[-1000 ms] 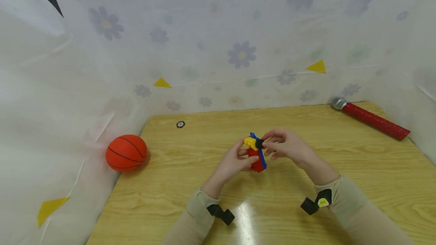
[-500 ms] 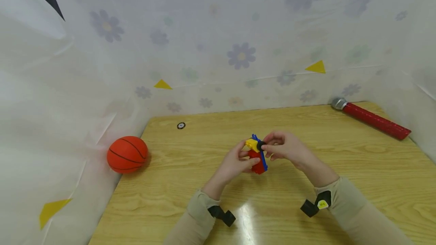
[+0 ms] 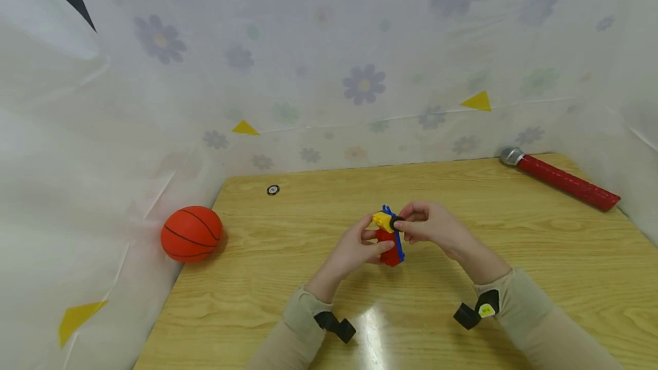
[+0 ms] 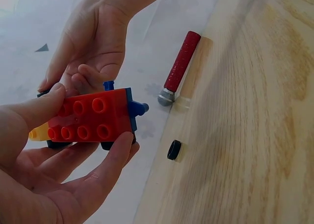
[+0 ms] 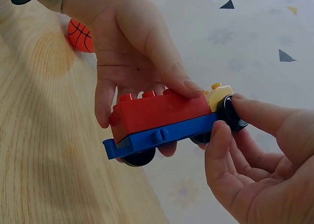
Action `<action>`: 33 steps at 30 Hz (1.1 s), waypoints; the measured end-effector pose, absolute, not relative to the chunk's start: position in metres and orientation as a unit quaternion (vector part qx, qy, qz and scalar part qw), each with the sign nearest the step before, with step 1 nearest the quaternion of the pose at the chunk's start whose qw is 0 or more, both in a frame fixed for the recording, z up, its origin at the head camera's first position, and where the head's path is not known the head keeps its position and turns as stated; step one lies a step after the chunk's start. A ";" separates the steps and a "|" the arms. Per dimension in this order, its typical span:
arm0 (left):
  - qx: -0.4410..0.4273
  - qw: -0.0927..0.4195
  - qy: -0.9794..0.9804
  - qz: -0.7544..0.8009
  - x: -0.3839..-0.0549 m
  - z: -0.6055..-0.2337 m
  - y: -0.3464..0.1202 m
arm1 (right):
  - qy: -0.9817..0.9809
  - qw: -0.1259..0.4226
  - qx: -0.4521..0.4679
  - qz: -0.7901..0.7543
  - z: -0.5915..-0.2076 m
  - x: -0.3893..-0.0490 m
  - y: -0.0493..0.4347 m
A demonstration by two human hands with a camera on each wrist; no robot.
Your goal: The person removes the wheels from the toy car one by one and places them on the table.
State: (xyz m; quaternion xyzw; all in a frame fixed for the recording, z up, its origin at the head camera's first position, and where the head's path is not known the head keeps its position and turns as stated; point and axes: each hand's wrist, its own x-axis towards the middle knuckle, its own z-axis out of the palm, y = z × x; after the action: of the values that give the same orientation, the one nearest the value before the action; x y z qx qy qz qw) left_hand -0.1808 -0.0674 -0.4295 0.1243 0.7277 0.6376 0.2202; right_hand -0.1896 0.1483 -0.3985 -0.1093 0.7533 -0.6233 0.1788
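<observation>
Above the middle of the table my left hand [image 3: 354, 250] grips a toy block car [image 3: 389, 256]. Its body is a red studded brick [image 5: 162, 111] with a yellow brick [image 5: 223, 94] at one end, set on a blue chassis [image 5: 176, 132]. My right hand [image 3: 437, 227] pinches a black toy wheel [image 5: 230, 113] between thumb and fingers, right at the chassis side by the yellow end. In the right wrist view, a bare blue axle stub [image 5: 161, 136] shows nearer the other end. Another black wheel [image 5: 140, 158] sits under that end, on the far side.
A loose black wheel [image 4: 174, 149] lies on the wooden table [image 3: 247, 313], toward the back left in the head view. An orange basketball [image 3: 192, 234] sits at the left edge. A red microphone [image 3: 560, 179] lies at the back right. White flowered sheeting [image 3: 329, 61] encloses the table.
Both hands and the car have shifted very slightly down and right in the head view. The right fingers have drawn in closer around the wheel; the left grip stays the same.
</observation>
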 end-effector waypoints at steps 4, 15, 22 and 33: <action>0.128 0.221 0.729 0.636 -0.180 -0.430 -0.068 | 0.754 0.178 -0.114 -0.621 -0.401 -0.190 0.149; 0.129 0.222 0.733 0.630 -0.180 -0.430 -0.068 | 0.762 0.162 -0.112 -0.617 -0.405 -0.190 0.149; 0.132 0.217 0.730 0.634 -0.183 -0.431 -0.068 | 0.772 0.151 -0.091 -0.611 -0.404 -0.190 0.147; 0.149 0.205 0.735 0.629 -0.183 -0.433 -0.070 | 0.750 0.139 -0.080 -0.641 -0.407 -0.185 0.145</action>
State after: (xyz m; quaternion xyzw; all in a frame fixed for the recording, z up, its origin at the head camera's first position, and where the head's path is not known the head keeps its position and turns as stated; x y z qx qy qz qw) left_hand -0.1826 -0.0695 -0.4325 0.1486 0.7352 0.6287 0.2053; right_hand -0.1851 0.1446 -0.4070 -0.0797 0.7502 -0.6415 0.1388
